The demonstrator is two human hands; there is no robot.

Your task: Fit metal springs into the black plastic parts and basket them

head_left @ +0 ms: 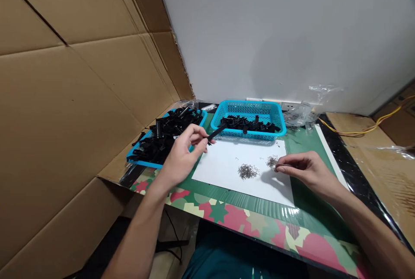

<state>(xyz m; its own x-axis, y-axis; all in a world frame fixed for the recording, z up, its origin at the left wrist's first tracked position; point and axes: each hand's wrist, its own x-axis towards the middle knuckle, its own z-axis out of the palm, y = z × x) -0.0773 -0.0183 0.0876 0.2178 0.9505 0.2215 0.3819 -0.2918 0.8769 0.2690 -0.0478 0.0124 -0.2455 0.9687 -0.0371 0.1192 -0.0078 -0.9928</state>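
Note:
My left hand (186,153) is closed on a flat black plastic strip (216,132), which points up and to the right in front of the right basket. My right hand (304,167) pinches a thin metal tool (288,165); most of it is hidden by the fingers, and its exact kind does not show. Its fingertips are just beside a small pile of bent metal pieces (272,161). Another, larger pile of small metal pieces (248,171) lies between my hands on a white sheet (220,164). Two single pieces lie apart above the piles.
A blue basket (282,119) holding black parts stands at the back. To the left, a blue tray (205,117) is heaped with black parts (162,134). Cardboard (81,97) walls the left side. Clear plastic bags (300,117) and yellow cables (363,132) lie at the back right.

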